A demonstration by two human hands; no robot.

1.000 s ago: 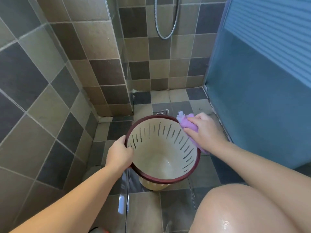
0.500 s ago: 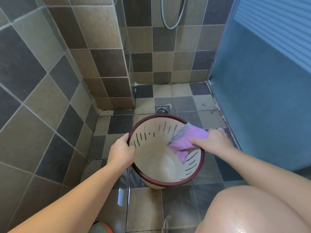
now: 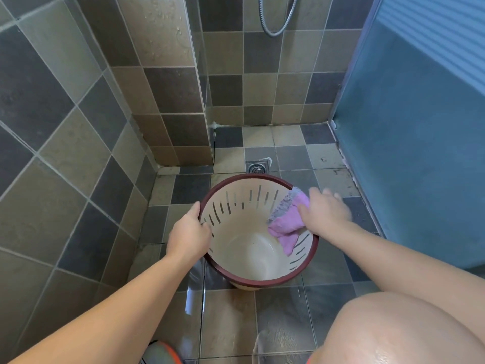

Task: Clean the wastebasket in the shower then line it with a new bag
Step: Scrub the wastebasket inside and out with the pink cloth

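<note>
While the left hand (image 3: pixel 187 236) curls its fingers over the near-left rim of the one wastebasket (image 3: pixel 258 281), the right hand (image 3: pixel 324 212) lies over the far-right rim, thumb inside pinning one purple cloth (image 3: pixel 286 228) against the slotted inner wall, fingers blurred outside. The wastebasket stands on the tiled floor (image 3: pixel 228 316), one drain (image 3: pixel 257 168) just beyond it, one hose loop (image 3: pixel 275 24) on the wall beyond, one bare knee (image 3: pixel 399 332) nearer the camera

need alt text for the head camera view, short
A person's right hand presses a purple cloth against the inner wall of a cream wastebasket with a dark red rim, while the left hand grips the rim. It stands on a wet tiled shower floor.
</note>
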